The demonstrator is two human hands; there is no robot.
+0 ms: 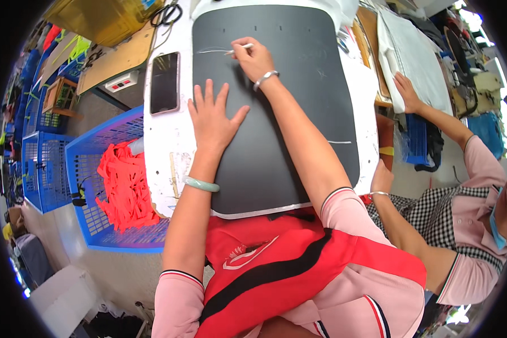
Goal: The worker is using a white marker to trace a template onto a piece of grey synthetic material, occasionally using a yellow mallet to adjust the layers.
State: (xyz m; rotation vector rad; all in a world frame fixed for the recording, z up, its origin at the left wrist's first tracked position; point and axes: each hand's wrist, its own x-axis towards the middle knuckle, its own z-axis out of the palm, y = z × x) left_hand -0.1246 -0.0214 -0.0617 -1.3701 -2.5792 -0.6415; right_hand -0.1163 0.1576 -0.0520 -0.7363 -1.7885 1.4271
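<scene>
The black template sheet (276, 112) is pinned flat by the left hand (213, 119), fingers spread, while chalk (239, 48) is pinched in the right hand (256, 58) at its far edge, drawing a white line

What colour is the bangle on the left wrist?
Pale jade green: the bangle sits behind the left hand, which lies flat on the dark sheet. Head view shows it best.
</scene>
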